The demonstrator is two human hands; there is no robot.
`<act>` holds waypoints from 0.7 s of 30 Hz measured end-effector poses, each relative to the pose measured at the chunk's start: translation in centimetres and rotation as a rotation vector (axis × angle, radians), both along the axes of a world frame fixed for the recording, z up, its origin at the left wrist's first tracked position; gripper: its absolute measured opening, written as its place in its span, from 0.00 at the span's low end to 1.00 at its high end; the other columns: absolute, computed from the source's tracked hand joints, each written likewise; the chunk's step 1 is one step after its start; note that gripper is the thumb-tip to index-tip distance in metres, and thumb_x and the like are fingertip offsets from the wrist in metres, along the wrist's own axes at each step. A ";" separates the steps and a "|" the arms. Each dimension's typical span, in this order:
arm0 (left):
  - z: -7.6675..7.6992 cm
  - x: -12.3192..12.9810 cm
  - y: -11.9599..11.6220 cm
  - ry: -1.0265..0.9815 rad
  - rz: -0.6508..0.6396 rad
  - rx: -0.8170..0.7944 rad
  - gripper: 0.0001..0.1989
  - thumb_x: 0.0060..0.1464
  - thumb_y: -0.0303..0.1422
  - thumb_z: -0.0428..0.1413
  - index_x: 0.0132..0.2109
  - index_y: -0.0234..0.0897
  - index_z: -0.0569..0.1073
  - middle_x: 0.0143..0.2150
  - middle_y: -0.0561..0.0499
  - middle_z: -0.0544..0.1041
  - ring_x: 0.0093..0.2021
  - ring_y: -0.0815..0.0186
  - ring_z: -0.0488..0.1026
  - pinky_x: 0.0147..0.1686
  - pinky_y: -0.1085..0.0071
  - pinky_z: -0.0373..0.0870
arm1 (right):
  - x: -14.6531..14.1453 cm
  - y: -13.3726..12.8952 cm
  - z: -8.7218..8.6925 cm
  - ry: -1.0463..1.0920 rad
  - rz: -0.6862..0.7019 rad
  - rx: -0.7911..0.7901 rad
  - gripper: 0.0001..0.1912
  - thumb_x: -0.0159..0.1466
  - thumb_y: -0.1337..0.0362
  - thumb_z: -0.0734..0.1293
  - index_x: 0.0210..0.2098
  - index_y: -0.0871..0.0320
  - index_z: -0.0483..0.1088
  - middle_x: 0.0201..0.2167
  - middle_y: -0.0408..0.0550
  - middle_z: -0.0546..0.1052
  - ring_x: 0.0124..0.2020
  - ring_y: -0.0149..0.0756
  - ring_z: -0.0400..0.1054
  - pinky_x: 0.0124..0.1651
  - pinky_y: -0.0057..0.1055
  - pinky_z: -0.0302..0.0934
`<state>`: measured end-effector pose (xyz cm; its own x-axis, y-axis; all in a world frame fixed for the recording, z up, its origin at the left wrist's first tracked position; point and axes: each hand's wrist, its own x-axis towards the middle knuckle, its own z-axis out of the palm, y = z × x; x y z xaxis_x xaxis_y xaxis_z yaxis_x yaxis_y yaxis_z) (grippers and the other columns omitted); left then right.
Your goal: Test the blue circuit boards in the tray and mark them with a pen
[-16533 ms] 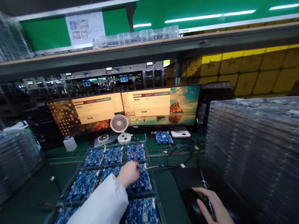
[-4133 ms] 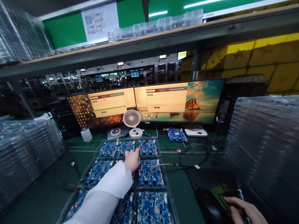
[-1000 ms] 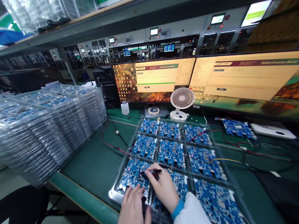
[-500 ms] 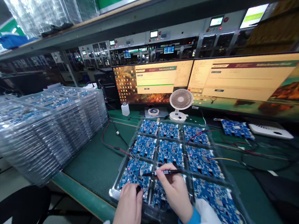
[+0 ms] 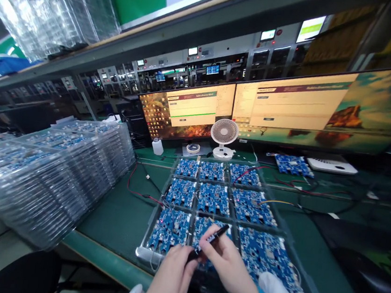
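Now both hands, left (image 5: 169, 280) and right (image 5: 227, 267), pinch a black pen (image 5: 207, 243) over the tray's near edge (image 5: 150, 254).

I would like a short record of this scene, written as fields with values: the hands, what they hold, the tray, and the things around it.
right hand: holds a black pen in its fingers
left hand: touches the pen's near end
pen: slanted above the near middle board
tray: clear tray with blue boards in three rows of three
wires: red wire and yellow wire lead to the boards
left of tray: stack of trays
behind tray: small fan, two monitors
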<state>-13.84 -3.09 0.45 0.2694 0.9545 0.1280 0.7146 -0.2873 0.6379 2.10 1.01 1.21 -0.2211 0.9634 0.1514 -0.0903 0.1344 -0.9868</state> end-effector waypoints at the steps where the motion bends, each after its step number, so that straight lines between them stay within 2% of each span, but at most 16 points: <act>1: 0.3 -0.1 0.2 -0.021 -0.025 -0.014 0.15 0.62 0.36 0.45 0.51 0.40 0.70 0.48 0.45 0.75 0.50 0.61 0.71 0.52 0.60 0.70 | 0.5 -0.2 0.0 -0.003 -0.003 -0.007 0.24 0.58 0.41 0.66 0.29 0.57 0.65 0.24 0.43 0.68 0.25 0.34 0.66 0.29 0.32 0.67; 3: 0.7 -1.0 1.4 -0.069 0.009 -0.006 0.14 0.62 0.38 0.46 0.49 0.41 0.70 0.48 0.46 0.74 0.50 0.62 0.70 0.53 0.61 0.69 | 2.1 -0.2 0.0 -0.006 -0.045 -0.013 0.24 0.58 0.41 0.66 0.30 0.57 0.65 0.25 0.43 0.69 0.25 0.34 0.67 0.30 0.32 0.67; 5: 0.5 -2.6 3.5 -0.099 0.170 0.046 0.15 0.63 0.38 0.44 0.48 0.39 0.70 0.48 0.45 0.73 0.50 0.62 0.70 0.54 0.59 0.67 | 4.4 -0.1 0.0 -0.007 -0.125 -0.014 0.23 0.58 0.41 0.66 0.31 0.57 0.65 0.26 0.44 0.69 0.27 0.34 0.68 0.31 0.31 0.67; 7: -0.5 -4.4 6.1 -0.074 0.339 0.078 0.14 0.61 0.36 0.44 0.47 0.35 0.70 0.47 0.43 0.73 0.48 0.61 0.72 0.53 0.59 0.67 | 7.3 0.0 -0.2 -0.007 -0.219 -0.014 0.23 0.59 0.42 0.66 0.32 0.57 0.65 0.27 0.43 0.69 0.28 0.34 0.68 0.33 0.30 0.67; 9: -1.8 -5.9 8.5 -0.016 0.413 0.019 0.12 0.58 0.30 0.47 0.47 0.34 0.71 0.46 0.43 0.74 0.44 0.63 0.74 0.50 0.64 0.69 | 10.4 -0.1 -0.7 -0.009 -0.322 -0.018 0.22 0.58 0.43 0.68 0.33 0.57 0.66 0.27 0.43 0.70 0.29 0.34 0.68 0.34 0.29 0.67; 12: -3.4 -6.8 11.2 0.060 0.444 -0.018 0.13 0.55 0.24 0.48 0.47 0.34 0.71 0.45 0.44 0.76 0.41 0.66 0.75 0.47 0.69 0.68 | 14.6 -0.7 -1.8 0.024 -0.565 -0.064 0.24 0.52 0.43 0.72 0.32 0.56 0.68 0.27 0.42 0.70 0.29 0.33 0.67 0.33 0.25 0.67; 14: -3.7 -6.7 12.2 0.107 0.467 -0.016 0.13 0.55 0.23 0.48 0.46 0.34 0.70 0.43 0.45 0.77 0.41 0.67 0.74 0.45 0.71 0.67 | 17.0 -1.3 -2.6 0.074 -0.684 -0.107 0.26 0.47 0.41 0.74 0.30 0.56 0.69 0.28 0.43 0.71 0.30 0.32 0.67 0.33 0.23 0.67; 18: -3.2 -6.1 13.4 0.266 0.535 -0.031 0.09 0.53 0.24 0.52 0.42 0.34 0.71 0.37 0.46 0.77 0.38 0.64 0.74 0.40 0.71 0.65 | 20.5 -2.1 -4.3 0.145 -0.829 -0.158 0.29 0.37 0.41 0.77 0.28 0.56 0.70 0.27 0.45 0.72 0.29 0.32 0.68 0.32 0.19 0.67; 21: -2.5 -5.7 13.8 0.354 0.563 -0.026 0.07 0.53 0.24 0.51 0.39 0.35 0.71 0.36 0.46 0.76 0.38 0.62 0.73 0.38 0.71 0.64 | 21.9 -2.2 -5.2 0.202 -0.886 -0.178 0.30 0.35 0.42 0.78 0.28 0.55 0.70 0.27 0.45 0.73 0.29 0.32 0.68 0.32 0.20 0.67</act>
